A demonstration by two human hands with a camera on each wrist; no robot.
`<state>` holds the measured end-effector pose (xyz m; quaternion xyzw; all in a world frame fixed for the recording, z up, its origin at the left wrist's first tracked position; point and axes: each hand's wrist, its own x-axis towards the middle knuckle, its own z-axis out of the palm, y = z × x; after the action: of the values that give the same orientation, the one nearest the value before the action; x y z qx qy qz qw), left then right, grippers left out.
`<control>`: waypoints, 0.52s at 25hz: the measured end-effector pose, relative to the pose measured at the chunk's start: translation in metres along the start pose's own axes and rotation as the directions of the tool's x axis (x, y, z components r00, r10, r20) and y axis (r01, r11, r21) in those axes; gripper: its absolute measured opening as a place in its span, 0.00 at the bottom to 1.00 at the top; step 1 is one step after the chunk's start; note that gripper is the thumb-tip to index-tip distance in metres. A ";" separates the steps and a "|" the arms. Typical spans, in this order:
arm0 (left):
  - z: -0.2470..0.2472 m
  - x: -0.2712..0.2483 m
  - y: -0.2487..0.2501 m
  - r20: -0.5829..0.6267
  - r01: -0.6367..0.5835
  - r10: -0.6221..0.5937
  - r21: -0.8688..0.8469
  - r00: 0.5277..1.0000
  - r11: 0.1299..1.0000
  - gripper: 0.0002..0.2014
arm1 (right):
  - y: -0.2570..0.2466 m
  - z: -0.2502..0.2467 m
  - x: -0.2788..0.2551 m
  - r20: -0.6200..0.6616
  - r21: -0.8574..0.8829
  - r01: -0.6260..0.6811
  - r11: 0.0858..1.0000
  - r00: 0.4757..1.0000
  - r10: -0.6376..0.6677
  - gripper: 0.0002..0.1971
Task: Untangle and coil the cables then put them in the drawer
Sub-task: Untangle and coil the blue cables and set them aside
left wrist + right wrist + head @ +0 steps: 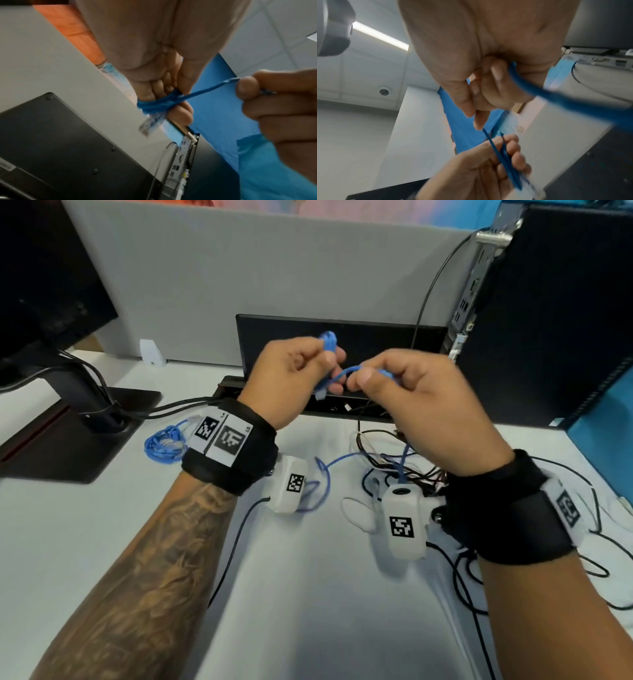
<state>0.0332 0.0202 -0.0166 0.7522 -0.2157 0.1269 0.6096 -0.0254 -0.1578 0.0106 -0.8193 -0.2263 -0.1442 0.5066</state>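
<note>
Gripping several turns of the blue cable in curled fingers, the left hand is raised above the counter. The right hand pinches the same cable between thumb and forefinger; its remaining length hangs into the tangled wires below.

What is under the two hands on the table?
A tangle of black, white and blue cables on the white table. The right hand and wrist hide part of it.

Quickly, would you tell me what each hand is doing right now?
Left hand: grips the blue cable coil.
Right hand: pinches the same cable.
</note>
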 end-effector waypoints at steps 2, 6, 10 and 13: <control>0.006 -0.004 0.012 0.193 0.058 -0.059 0.010 0.979 0.998 0.14 | 0.002 -0.010 0.001 -0.083 0.016 0.011 1.000 0.997 -0.010 0.10; 0.019 -0.011 0.033 0.417 0.202 -0.080 -0.257 0.905 0.945 0.15 | 0.019 -0.014 0.006 -0.264 0.021 0.016 1.000 0.965 -0.009 0.08; 0.014 -0.003 0.032 0.340 0.299 -0.048 -0.742 0.939 0.600 0.15 | 0.032 0.008 0.007 -0.162 0.106 -0.052 0.993 0.984 0.069 0.13; 0.002 0.005 0.019 0.111 0.165 -0.136 -0.846 0.985 0.506 0.13 | 0.030 0.026 0.001 0.023 -0.007 -0.132 0.991 0.991 0.132 0.13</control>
<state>0.0280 0.0142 0.0015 0.3751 -0.1931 -0.0594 0.9047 -0.0084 -0.1457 -0.0234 -0.8354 -0.1771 -0.1015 0.5103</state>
